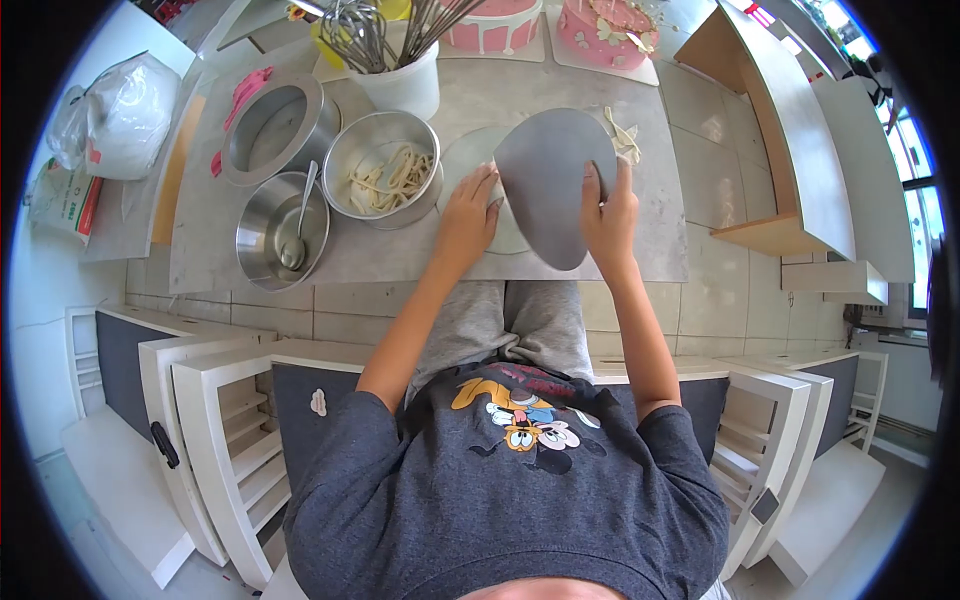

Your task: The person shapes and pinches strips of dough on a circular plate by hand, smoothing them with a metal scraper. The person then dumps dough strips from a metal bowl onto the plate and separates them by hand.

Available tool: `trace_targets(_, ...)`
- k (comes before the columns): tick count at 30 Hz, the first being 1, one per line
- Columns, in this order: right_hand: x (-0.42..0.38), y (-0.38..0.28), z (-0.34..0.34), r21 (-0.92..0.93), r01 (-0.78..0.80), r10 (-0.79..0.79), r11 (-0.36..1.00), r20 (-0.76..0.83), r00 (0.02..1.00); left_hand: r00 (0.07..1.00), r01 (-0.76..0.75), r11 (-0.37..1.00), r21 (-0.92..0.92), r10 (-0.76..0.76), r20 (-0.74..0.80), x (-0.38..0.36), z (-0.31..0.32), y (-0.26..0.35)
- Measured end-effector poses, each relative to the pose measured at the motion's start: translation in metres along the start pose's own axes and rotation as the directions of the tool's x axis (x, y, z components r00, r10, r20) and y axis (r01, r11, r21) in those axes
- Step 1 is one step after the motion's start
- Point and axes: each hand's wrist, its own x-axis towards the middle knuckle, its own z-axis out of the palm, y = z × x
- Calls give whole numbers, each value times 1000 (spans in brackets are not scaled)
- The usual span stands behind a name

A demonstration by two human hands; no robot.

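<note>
A round grey metal disc [550,185], like a loose cake-pan base, is tilted up above the table. My right hand [611,212] grips its right edge, thumb on the near face and fingers behind. My left hand [468,218] is beside the disc's left edge with fingers curled; a small pale-grey piece shows at the fingers, too hidden to name. Beneath lies a pale round glass-like plate [508,232], partly covered by the disc. Left of my left hand stands a round metal pan [345,150] with pale dough-like strips [392,182] inside.
A steel bowl [262,262] holds a spoon [298,232]. Behind it is a metal ring mould [237,168]. A white tub [408,95] holds several whisks [360,40]. Two pink cakes [605,35] stand at the back. More pale strips [625,138] lie right of the disc.
</note>
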Motion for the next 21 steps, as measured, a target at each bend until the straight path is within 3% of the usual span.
trace_targets(8,19,-19,16,-111,178,-177,978,20,984,1000,-13,999,37,13,-8,-4,-2,-3)
trace_targets(12,13,-20,29,-155,197,-184,968,94,978,1000,1,1000,25,-1,-11,-6,0,-5)
trace_targets(21,9,-21,36,-175,190,-176,966,95,980,1000,-10,999,41,11,-18,-6,1,-8)
